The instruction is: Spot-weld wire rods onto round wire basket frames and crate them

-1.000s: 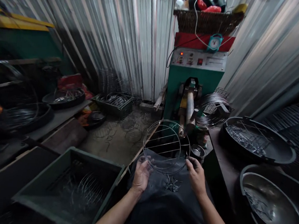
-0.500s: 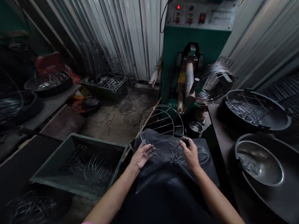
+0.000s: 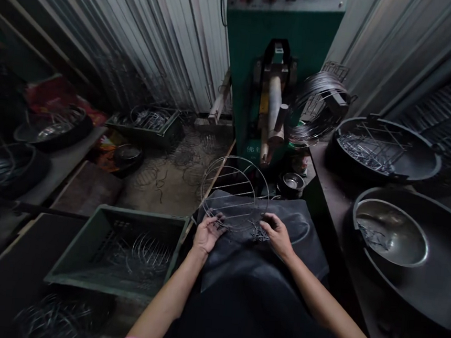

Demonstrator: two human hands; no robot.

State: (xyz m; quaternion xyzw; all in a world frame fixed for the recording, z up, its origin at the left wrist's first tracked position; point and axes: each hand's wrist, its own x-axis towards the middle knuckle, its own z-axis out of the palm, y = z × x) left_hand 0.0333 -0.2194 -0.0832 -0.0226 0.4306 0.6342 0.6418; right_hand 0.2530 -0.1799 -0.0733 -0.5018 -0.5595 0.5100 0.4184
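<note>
A round wire rack [image 3: 232, 186], made of rings with several straight cross bars, is held tilted above my lap. The fingers of my left hand [image 3: 207, 234] are closed on its lower left rim. At its lower right, my right hand [image 3: 277, 234] pinches the rim between thumb and fingers; whether a small piece is also in that pinch cannot be made out. Just under the rack, a small heap of short bent wire pieces [image 3: 260, 233] lies on the dark apron [image 3: 300, 259] over my lap.
Ahead stands a green machine [image 3: 242, 86] with a jutting arm [image 3: 275, 97]. A wire coil [image 3: 313, 105] hangs beside it. At left is a green crate [image 3: 74, 250] holding curved wires. At right are a large dark pan [image 3: 431, 292], a steel bowl [image 3: 404, 242] and another pan [image 3: 419, 162].
The camera view has tilted down and turned slightly right, so the machine sits higher in the picture. My right hand has moved closer to the rack's rim. Both hands stay at the rack.
</note>
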